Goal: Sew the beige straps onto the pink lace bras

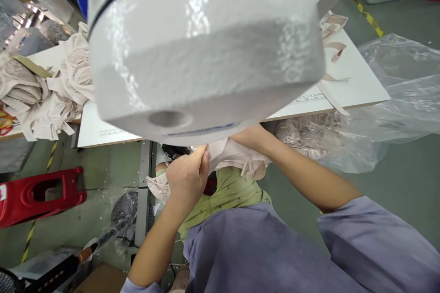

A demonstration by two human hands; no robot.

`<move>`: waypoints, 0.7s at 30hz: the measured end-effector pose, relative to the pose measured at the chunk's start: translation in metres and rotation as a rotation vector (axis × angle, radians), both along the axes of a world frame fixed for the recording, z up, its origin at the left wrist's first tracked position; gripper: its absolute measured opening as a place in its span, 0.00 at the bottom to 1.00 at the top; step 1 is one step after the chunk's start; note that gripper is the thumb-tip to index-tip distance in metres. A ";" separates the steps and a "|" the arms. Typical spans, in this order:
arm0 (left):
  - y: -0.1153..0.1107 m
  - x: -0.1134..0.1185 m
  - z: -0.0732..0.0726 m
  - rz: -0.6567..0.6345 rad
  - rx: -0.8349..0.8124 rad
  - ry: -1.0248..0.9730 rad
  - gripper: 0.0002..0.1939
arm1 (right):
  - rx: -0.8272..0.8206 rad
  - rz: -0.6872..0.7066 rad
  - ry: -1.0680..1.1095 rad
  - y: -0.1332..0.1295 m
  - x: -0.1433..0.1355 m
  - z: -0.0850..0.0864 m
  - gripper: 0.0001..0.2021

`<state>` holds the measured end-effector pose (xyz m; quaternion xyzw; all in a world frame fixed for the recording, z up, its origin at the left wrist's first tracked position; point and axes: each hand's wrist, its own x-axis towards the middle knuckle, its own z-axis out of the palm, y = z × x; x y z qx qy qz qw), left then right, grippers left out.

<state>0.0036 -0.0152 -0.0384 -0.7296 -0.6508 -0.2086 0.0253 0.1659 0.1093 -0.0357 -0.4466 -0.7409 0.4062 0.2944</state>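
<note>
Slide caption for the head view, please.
Left hand pinches pale lace-edged fabric, while a grey machine housing partly hides the right hand.

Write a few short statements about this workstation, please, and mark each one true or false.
1. The left hand grips pale fabric. True.
2. Both hands are fully visible. False: the right hand is partly hidden behind the machine head.
3. The red stool stands on the white table. False: the red stool is on the floor, to the left.
4. Clear plastic lies by the right end of the white table. True.
5. The sleeves are yellow. False: the sleeves are bluish purple.
</note>
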 end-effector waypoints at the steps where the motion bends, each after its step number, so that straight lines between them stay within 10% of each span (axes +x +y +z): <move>1: 0.000 0.000 0.000 -0.003 0.000 0.000 0.19 | -0.005 0.003 -0.001 0.000 0.000 0.001 0.02; 21: -0.003 -0.017 -0.003 -0.048 0.193 0.128 0.12 | 0.017 -0.064 0.069 -0.003 -0.004 -0.012 0.09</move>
